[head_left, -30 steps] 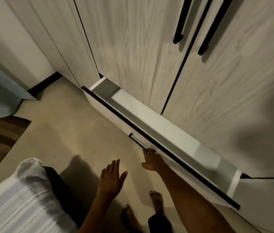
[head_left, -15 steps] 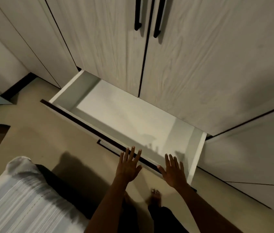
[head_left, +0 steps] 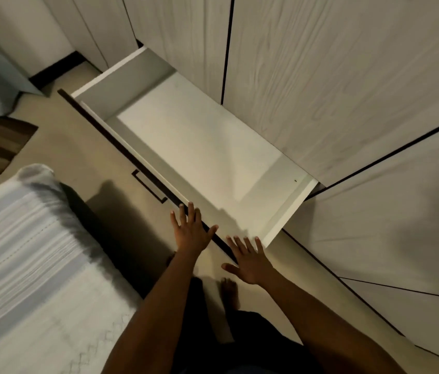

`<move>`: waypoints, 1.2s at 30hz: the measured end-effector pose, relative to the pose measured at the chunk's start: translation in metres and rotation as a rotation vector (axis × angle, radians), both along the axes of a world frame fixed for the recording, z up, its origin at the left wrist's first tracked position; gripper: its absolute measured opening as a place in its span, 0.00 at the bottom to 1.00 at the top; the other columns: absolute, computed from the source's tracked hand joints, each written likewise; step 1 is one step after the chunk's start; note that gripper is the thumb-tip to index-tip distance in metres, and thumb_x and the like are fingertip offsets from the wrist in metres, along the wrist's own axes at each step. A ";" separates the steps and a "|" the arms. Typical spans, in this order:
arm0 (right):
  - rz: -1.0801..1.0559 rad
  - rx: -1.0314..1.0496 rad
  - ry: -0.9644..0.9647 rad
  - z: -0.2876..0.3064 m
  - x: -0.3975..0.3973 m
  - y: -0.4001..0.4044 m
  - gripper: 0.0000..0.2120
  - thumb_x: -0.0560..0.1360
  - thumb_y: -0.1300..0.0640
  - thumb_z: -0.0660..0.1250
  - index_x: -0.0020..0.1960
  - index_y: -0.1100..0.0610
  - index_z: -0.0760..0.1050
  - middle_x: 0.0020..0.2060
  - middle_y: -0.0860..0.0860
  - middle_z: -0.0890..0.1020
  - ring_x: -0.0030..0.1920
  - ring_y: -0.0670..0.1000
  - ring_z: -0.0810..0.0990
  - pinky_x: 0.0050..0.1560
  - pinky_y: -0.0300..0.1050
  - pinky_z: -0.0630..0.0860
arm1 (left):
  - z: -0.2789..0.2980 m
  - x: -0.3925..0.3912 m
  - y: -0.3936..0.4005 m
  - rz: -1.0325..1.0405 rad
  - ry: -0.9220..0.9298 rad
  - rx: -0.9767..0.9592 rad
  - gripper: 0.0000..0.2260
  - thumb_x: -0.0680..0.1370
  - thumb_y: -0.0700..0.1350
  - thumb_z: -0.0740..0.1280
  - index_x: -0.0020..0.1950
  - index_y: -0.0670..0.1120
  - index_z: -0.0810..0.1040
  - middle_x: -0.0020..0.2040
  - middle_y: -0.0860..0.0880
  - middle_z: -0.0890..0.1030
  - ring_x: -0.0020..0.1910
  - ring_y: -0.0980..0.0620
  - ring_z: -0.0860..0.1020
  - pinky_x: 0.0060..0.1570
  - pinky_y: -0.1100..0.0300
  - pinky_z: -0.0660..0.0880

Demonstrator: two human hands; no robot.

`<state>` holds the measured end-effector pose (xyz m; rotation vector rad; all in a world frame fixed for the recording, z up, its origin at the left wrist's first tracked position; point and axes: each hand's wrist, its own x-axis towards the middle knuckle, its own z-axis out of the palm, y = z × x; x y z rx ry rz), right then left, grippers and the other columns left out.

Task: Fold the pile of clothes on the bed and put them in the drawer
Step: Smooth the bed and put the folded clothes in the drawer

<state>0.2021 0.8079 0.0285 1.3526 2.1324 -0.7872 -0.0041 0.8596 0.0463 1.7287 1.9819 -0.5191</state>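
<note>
Wardrobe fronts (head_left: 334, 76) fill the upper and right part of the head view, pale wood grain with dark seams between the doors. At their foot the drawer (head_left: 99, 79) stands pulled well out over the tiled floor (head_left: 72, 147); its white interior shows no contents. Its long axis runs diagonally, from the far left corner near the wall down to the near right corner just ahead of the hands. A dark strip caps its front edge, and a dark bar handle (head_left: 149, 187) sits on the front face, left of both hands.

Bed (head_left: 24, 265), covered in a pale striped sheet, occupies the lower left, its corner near the drawer front with a strip of floor between. No pile of clothes is visible on the part of the bed in view; it presumably lies outside the frame, behind or left of the person.

Left hand (head_left: 190, 229) is spread flat, fingers straight, over the drawer's front edge; actual contact cannot be confirmed. Right hand (head_left: 250, 261) is likewise spread and holds nothing, just short of the drawer's near right corner. Bare feet show below the hands.

Assessment: the drawer is ready to receive. The next move lies toward the bed, so the left hand is the nearer. Room between bed and drawer front is narrow for turning.
</note>
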 end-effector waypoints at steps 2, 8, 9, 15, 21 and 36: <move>0.083 0.037 0.065 -0.001 0.007 -0.007 0.37 0.79 0.28 0.42 0.78 0.42 0.29 0.82 0.52 0.48 0.81 0.58 0.49 0.77 0.61 0.36 | -0.002 -0.003 -0.012 0.051 -0.020 0.006 0.39 0.79 0.71 0.45 0.82 0.47 0.44 0.81 0.46 0.37 0.79 0.40 0.36 0.72 0.37 0.32; 0.231 0.080 0.107 -0.009 0.025 -0.029 0.32 0.82 0.33 0.41 0.78 0.48 0.64 0.71 0.54 0.75 0.72 0.59 0.72 0.72 0.58 0.57 | -0.009 -0.008 -0.058 0.305 -0.115 0.042 0.37 0.82 0.64 0.48 0.78 0.49 0.29 0.76 0.48 0.27 0.79 0.41 0.38 0.75 0.38 0.37; 0.256 0.101 0.102 -0.012 0.022 -0.032 0.33 0.82 0.33 0.41 0.78 0.48 0.65 0.71 0.54 0.75 0.73 0.59 0.71 0.72 0.59 0.56 | -0.009 -0.009 -0.062 0.328 -0.119 0.046 0.36 0.82 0.62 0.48 0.77 0.49 0.28 0.75 0.48 0.27 0.79 0.41 0.37 0.76 0.38 0.38; 0.290 0.179 0.106 -0.026 -0.006 -0.074 0.32 0.82 0.33 0.50 0.76 0.52 0.69 0.75 0.57 0.69 0.76 0.62 0.66 0.72 0.65 0.61 | -0.017 -0.023 -0.110 0.431 -0.099 0.098 0.32 0.84 0.59 0.45 0.78 0.47 0.30 0.77 0.47 0.29 0.79 0.43 0.35 0.76 0.41 0.35; 0.304 0.222 0.108 -0.024 -0.006 -0.078 0.32 0.83 0.34 0.48 0.78 0.52 0.66 0.77 0.58 0.65 0.76 0.64 0.64 0.69 0.67 0.65 | -0.019 -0.011 -0.133 0.506 -0.116 0.169 0.30 0.84 0.61 0.42 0.80 0.47 0.34 0.80 0.47 0.34 0.79 0.44 0.37 0.77 0.42 0.36; 0.729 0.131 0.261 0.057 -0.070 -0.208 0.33 0.83 0.37 0.48 0.82 0.51 0.46 0.82 0.53 0.50 0.81 0.58 0.47 0.78 0.58 0.48 | 0.045 0.038 -0.429 1.057 -0.053 0.333 0.39 0.77 0.69 0.38 0.82 0.48 0.52 0.81 0.44 0.53 0.80 0.41 0.53 0.77 0.42 0.46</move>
